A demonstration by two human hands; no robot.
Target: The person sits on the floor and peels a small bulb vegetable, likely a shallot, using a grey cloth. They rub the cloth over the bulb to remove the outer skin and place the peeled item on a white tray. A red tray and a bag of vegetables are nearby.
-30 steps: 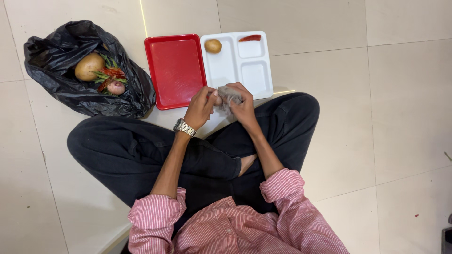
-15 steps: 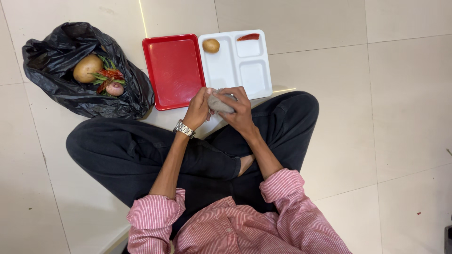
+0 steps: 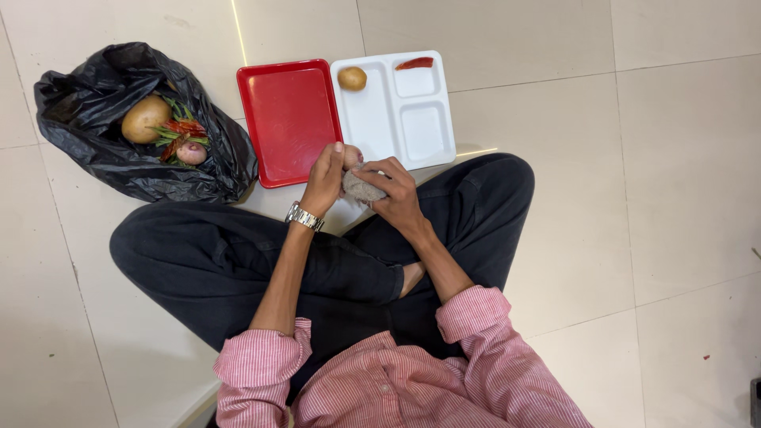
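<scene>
1. Landmark: one red tray [image 3: 290, 119], rectangular, lying flat on the tiled floor [image 3: 634, 158]. All places below are given relative to it.
2. Trays, counted: two. The second is a white compartment tray [image 3: 372, 119], touching the red tray's right edge. It has one long section and two smaller ones.
3. Contents of the white tray: one small potato [image 3: 352, 78] in the long section, near its far end; one red chilli [image 3: 416, 63] in the far small section. The near small section holds nothing visible.
4. Bags, counted: one black plastic bag [image 3: 95, 150], crumpled and open, just left of the red tray. Visible inside: one large potato [image 3: 145, 119], one small onion [image 3: 191, 152], and a cluster of red chillies with green stems [image 3: 181, 129]; their number cannot be made out.
5. Hands, counted: two, meeting just beyond the red tray's near right corner, above the floor. The left hand [image 3: 323, 178] is curled, fingertips closed on a small pinkish item [image 3: 353, 155]. The right hand [image 3: 394, 190] is curled around a grey cloth [image 3: 361, 189], pressing it against that item.
6. Hidden or unclear: the pinkish item is mostly covered by fingers and cloth; its kind cannot be told. One wristwatch [image 3: 304, 215] shows on the left wrist.
7. No labels or signs are visible.
</scene>
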